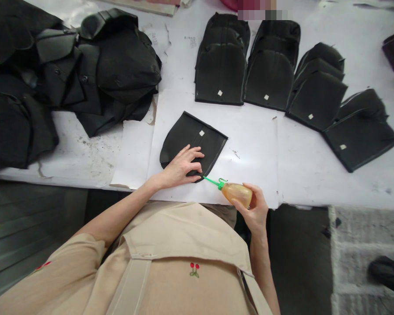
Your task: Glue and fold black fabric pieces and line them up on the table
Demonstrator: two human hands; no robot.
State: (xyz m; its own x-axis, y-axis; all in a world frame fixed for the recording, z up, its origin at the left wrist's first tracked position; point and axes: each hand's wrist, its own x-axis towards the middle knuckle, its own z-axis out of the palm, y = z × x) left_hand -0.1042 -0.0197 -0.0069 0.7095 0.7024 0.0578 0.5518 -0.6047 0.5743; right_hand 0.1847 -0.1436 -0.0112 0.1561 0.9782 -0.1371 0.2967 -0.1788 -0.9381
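Left hand: I'm resting spread fingers on a black, curved-edged, leather-like panel at near centre.
Right hand: I'm gripping a translucent amber squeeze bottle, its green nozzle pointing at the panel's near edge.

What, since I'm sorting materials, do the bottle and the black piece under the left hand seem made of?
Bottle: probably plastic, given its translucent amber, softly shiny look. Black piece: perhaps leather or imitation leather, judging by its smooth, dull surface.
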